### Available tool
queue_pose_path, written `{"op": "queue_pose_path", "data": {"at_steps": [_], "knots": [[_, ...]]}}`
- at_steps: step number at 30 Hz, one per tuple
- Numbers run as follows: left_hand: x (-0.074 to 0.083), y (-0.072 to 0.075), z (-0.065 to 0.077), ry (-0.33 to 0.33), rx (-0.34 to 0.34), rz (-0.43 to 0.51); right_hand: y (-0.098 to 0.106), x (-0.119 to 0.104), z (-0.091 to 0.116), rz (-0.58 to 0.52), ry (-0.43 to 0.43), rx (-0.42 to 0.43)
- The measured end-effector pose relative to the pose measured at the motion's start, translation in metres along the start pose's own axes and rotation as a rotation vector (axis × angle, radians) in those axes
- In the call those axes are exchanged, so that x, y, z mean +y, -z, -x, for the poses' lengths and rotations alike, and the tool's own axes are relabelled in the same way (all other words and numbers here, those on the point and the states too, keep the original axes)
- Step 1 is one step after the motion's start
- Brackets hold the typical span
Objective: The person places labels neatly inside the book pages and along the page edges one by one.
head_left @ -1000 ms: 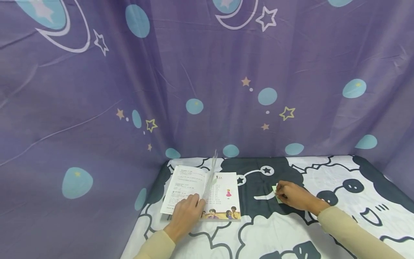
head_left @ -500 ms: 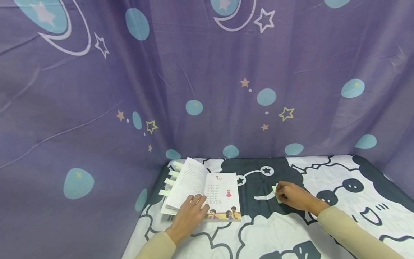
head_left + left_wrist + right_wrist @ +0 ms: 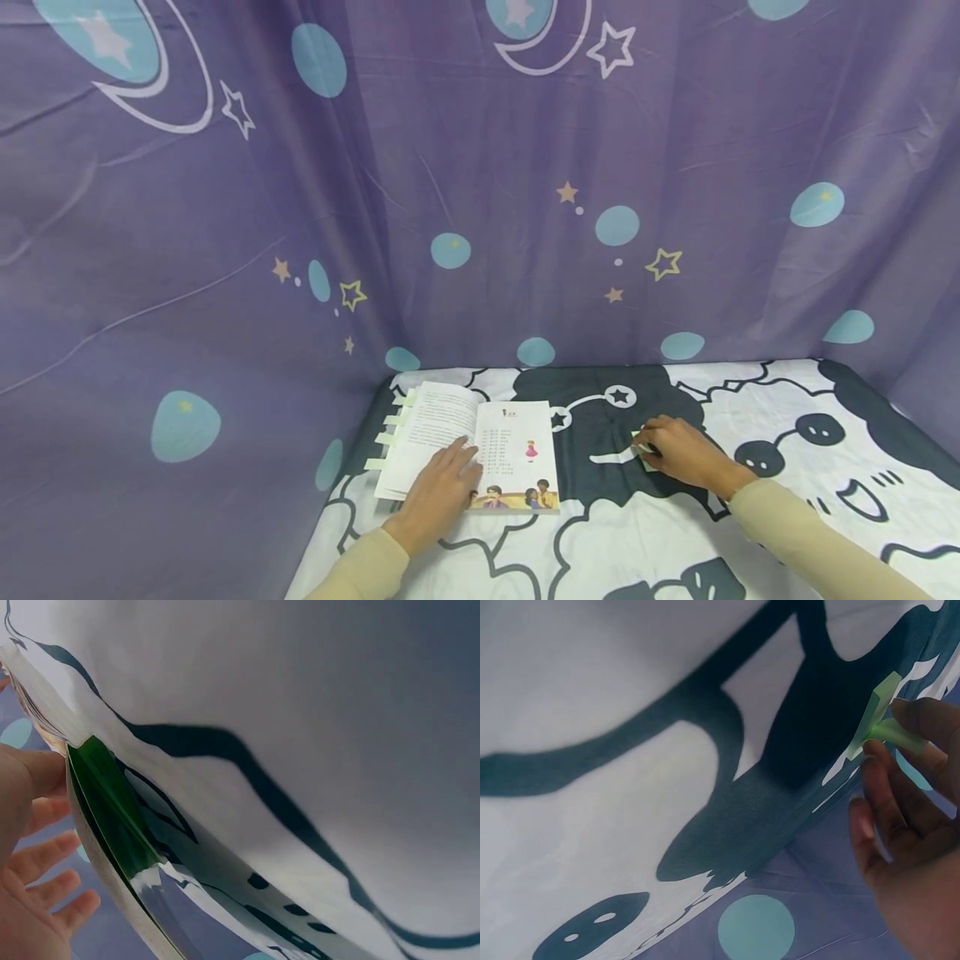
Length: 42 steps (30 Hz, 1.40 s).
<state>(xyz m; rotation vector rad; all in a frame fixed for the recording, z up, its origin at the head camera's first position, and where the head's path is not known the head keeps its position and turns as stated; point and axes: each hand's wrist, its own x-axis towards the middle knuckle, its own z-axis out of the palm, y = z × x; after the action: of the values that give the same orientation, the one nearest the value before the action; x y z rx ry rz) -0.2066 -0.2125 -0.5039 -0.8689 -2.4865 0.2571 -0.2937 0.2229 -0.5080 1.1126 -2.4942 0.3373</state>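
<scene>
An open book [image 3: 517,454] lies at the left of the patterned cloth, several pale green tabs [image 3: 380,463] jutting from its left edge. Across its lower middle rests my left hand [image 3: 437,493], fingers extended over the page near the fold. In the left wrist view the fingers [image 3: 46,859] spread over the book, whose green underside [image 3: 112,806] shows. Right of the book, my right hand [image 3: 684,454] is over a small green sticky note pad [image 3: 648,462]. The right wrist view shows thumb and fingers pinching a lifted green sticky note [image 3: 901,735] at the pad [image 3: 876,709].
A black-and-white cartoon cloth [image 3: 630,542] covers the table under both hands. A purple curtain [image 3: 510,300] with moons and stars hangs behind and along the sides.
A standing leaf of the book has turned over to the left and now lies flat, with the tabs showing. My left hand has flattened on the page. The right hand has shifted slightly.
</scene>
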Motion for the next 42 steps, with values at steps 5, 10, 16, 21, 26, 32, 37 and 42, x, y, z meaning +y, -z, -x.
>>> {"op": "queue_pose_path", "data": {"at_steps": [5,10,16,21,26,32,37,42], "knots": [[-0.002,-0.002,0.003,0.001,0.006,0.061,-0.003,-0.001,-0.004,0.078,0.003,0.017],[-0.004,-0.003,0.003,0.024,-0.019,0.111,-0.004,-0.002,-0.008,0.12,-0.03,0.008],[-0.007,0.0,0.003,0.11,-0.102,0.19,-0.004,0.0,-0.013,0.152,-0.048,0.022],[-0.011,0.002,0.008,0.097,-0.124,0.216,-0.006,0.0,-0.015,0.176,-0.071,-0.006],[-0.017,0.006,0.012,0.089,-0.168,0.304,-0.006,-0.001,-0.018,0.163,-0.105,-0.003],[-0.023,0.01,0.011,0.14,-0.291,0.37,-0.005,0.0,-0.021,0.175,-0.118,0.025],[-0.028,0.011,0.012,0.162,-0.321,0.406,-0.006,-0.005,-0.023,0.254,-0.117,0.006],[-0.031,0.011,0.011,0.178,-0.339,0.445,-0.01,-0.008,-0.025,0.404,-0.061,-0.017]]}}
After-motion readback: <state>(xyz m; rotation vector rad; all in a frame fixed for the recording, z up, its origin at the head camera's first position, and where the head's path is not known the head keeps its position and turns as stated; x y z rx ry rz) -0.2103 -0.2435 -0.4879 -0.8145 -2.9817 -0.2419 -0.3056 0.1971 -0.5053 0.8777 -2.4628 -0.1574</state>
